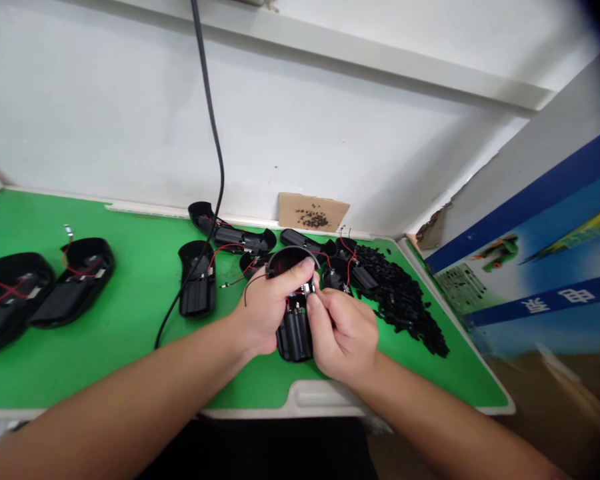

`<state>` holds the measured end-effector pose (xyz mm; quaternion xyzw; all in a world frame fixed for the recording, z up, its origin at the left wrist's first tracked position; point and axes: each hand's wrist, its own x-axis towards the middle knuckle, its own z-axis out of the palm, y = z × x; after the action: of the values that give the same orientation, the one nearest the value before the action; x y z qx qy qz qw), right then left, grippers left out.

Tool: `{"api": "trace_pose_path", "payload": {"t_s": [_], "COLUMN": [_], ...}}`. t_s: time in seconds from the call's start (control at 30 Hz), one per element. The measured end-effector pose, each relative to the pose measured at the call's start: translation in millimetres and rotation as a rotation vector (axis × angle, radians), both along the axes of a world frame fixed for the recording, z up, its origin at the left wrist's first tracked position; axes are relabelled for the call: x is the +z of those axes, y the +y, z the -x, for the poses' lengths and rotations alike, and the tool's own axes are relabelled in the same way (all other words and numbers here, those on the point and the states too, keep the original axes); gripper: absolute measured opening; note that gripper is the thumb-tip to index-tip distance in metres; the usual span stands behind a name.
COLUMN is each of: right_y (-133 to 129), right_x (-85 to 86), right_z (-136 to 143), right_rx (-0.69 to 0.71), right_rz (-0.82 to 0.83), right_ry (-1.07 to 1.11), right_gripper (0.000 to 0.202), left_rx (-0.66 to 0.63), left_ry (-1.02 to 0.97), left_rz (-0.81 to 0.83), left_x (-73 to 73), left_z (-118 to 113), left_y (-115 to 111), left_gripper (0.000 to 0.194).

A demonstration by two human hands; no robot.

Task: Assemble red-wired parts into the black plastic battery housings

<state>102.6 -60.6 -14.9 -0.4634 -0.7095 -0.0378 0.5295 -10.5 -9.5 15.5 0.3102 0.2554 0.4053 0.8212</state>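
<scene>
Head view: both hands' fingers [305,270] grasp a black housing [295,337] containing wires and a dark ribbed block

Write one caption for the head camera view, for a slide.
Two bare hands, left and right, hold a black housing above a green table.

Housings across the bench [130,380], loose parts on its right.
A pair of housings [83,293] lies at the left, a single housing [197,283] nearer the middle, more housings [230,237] behind it. The pile of parts [405,300] spreads at the right. Small bits [314,219] sit on cardboard [293,205] at the back, by the wall [105,133].
</scene>
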Motion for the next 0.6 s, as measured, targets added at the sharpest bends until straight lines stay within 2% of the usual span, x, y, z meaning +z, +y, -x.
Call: {"api": "trace_pose_path", "payload": {"t_s": [0.23,0.6], "right_y": [1.3,-3.5], "right_x": [-1.1,-0.3], "right_z": [-1.3,-4.8], "right_rx": [-0.013,-0.062], "right_rz": [0.001,-0.001], "right_ry": [-0.033,-0.14], "right_gripper": [0.023,0.024], "left_rx": [0.057,0.016], "left_ry": [0.067,0.041], "left_rz": [-0.003,-0.001], "left_x": [-0.5,-7.0], "left_z": [-1.8,-4.2], "left_y": [0.4,-1.1], "left_gripper": [0.031,0.031]}}
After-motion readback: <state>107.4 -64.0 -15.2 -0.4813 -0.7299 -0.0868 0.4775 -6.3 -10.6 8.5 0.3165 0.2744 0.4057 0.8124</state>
